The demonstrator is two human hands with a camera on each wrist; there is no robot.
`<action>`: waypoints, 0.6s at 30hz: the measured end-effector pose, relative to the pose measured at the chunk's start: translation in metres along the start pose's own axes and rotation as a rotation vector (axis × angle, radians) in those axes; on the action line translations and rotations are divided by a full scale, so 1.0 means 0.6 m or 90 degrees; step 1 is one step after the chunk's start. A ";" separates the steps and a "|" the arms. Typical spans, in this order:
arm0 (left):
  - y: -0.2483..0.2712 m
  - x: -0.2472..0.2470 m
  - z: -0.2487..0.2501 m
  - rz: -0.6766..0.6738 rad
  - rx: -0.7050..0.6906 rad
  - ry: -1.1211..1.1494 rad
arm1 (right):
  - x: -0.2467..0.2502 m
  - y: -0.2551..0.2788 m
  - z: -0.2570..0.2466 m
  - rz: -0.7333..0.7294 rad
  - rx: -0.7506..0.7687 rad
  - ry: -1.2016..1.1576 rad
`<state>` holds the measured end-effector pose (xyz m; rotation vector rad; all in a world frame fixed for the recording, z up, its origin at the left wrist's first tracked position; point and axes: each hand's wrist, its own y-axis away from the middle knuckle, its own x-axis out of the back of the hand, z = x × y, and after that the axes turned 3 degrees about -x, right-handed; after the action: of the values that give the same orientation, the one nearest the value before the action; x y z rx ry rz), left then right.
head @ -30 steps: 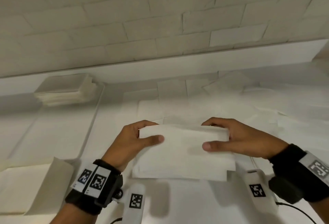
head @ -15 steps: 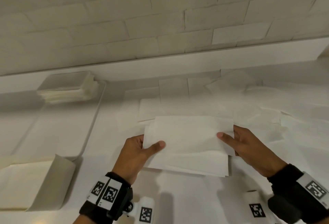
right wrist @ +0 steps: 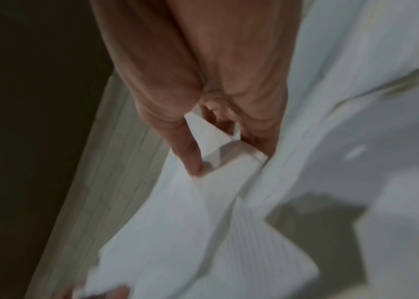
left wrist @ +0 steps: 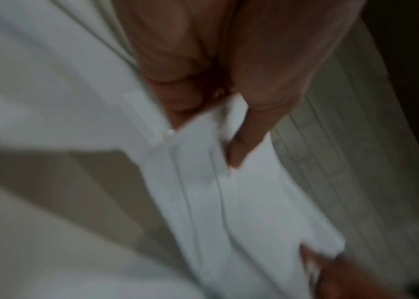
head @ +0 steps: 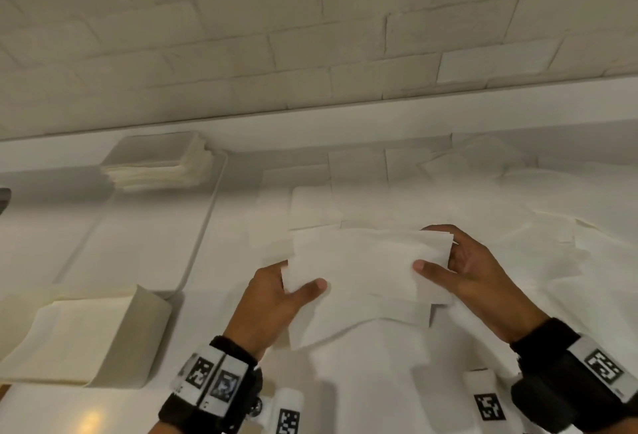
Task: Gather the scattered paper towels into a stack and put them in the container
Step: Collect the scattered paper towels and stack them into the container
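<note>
1. The left hand [head: 272, 299] is grasping the left end of a bundle of paper towels [head: 366, 264], with the thumb lying across the top sheet and the fingers hidden beneath.
2. The right hand [head: 473, 271] is grasping the right end of the same bundle, with the thumb pressing on the top sheet and the fingers curling round the far right corner.
3. The bundle is being held between the two hands above the white desk [head: 362, 378]; its sheets are lying unevenly, with lower edges stepping out below the top sheet.
4. In the left wrist view, which is blurred, the left thumb is lying on the folded layers of the paper towels [left wrist: 229, 202].
5. In the right wrist view, also blurred, the right hand [right wrist: 203, 91] is pinching a corner of the paper towels [right wrist: 203, 232].
6. Loose scattered towels [head: 518, 205] are lying on the desk behind and to the right of the hands.
7. A shallow white container [head: 203, 226] is sitting at the left, holding a neat stack [head: 155, 167] in its far corner.
8. A second wad of towels [head: 86, 337] is lying at the near left.
</note>
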<state>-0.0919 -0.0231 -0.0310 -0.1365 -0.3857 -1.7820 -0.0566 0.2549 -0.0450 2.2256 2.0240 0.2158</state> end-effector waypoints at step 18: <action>-0.009 -0.020 -0.064 0.108 -0.149 -0.134 | 0.004 -0.027 0.016 0.018 0.102 0.289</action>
<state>-0.0900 -0.0235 -0.0713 -0.5105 -0.3049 -1.6446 -0.0706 0.2591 -0.0576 2.4815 2.2968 0.6354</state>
